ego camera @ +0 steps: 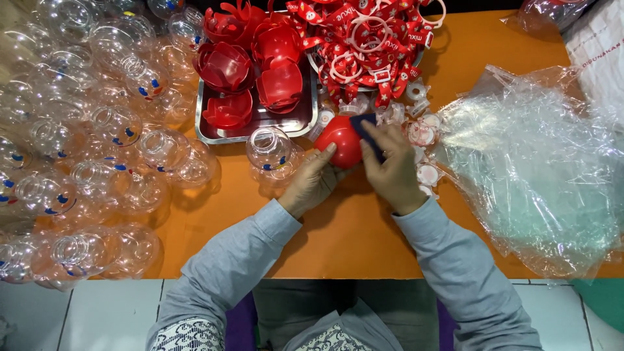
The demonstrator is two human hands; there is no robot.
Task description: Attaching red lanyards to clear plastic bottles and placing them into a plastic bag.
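Two hands meet over a glossy red dome-shaped piece [340, 144] held just above the orange worktop [351, 234], in front of the steel tray: the left hand [314, 182] cups it from below with fingers curled against its side, while the right hand [391, 166] presses a dark blue cloth or pad [365, 129] onto its upper right edge. Just left of the piece stands a clear plastic globe bottle [270, 151] with small blue and red markings, touching the tray's front rim. Behind it, the steel tray [260, 123] carries a stack of red petal-edged cups [250, 68], apparently waiting their turn. A heap of red straps with white lettering and white rings [370, 39] lies beyond the hands, and small white-and-red round caps [422, 153] sit scattered just right of them. Dozens of clear globes [91, 130] crowd the left end of the worktop, none visibly fitted with a red part, so most of the work seems to lie ahead. Crumpled clear plastic bags [533, 162] spread across the right side.
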